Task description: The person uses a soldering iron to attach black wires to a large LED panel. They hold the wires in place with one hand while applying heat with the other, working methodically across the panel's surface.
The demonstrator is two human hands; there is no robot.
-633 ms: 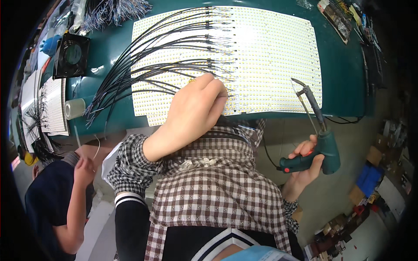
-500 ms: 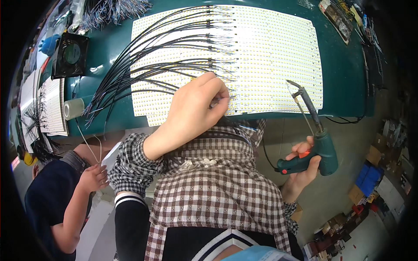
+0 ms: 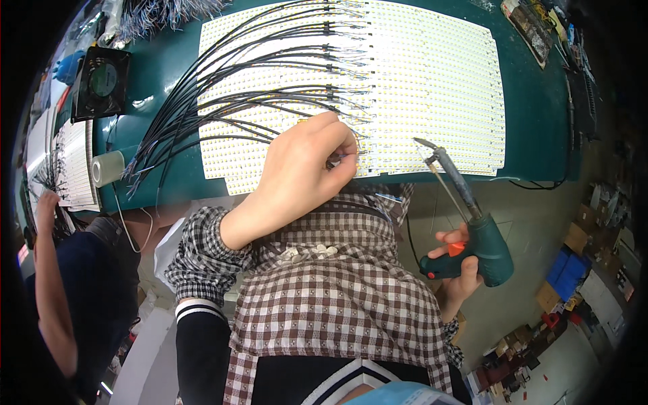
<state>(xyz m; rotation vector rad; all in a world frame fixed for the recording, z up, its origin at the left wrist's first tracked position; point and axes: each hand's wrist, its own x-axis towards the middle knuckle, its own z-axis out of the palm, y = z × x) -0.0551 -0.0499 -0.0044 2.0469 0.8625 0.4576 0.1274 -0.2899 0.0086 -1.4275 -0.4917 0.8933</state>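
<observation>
My left hand (image 3: 304, 158) rests over the near edge of the white LED strip boards (image 3: 439, 88), thumb and forefinger pinched on the thin wire end of a cable, mostly hidden by the fingers. Black cables (image 3: 229, 74) fan in from the left, their stripped ends along a seam of the boards. Off the table's near edge, my right hand (image 3: 460, 287) is closed round the handle of a green soldering gun (image 3: 493, 250) with a red trigger. Its bent tip (image 3: 425, 143) hangs over the boards, to the right of my left hand and apart from it.
A black fan (image 3: 101, 82) and a roll of tape (image 3: 108, 169) stand on the green table (image 3: 145, 101) at left. A co-worker's hand (image 3: 47, 206) is by more wired boards (image 3: 74, 158). Tools (image 3: 574, 61) lie far right; boxes (image 3: 567, 270) stand on the floor.
The soldering gun in my right hand has moved left, its tip closer to my left hand. My left hand keeps its pinch. The co-worker's hand has left the white cord and moved left.
</observation>
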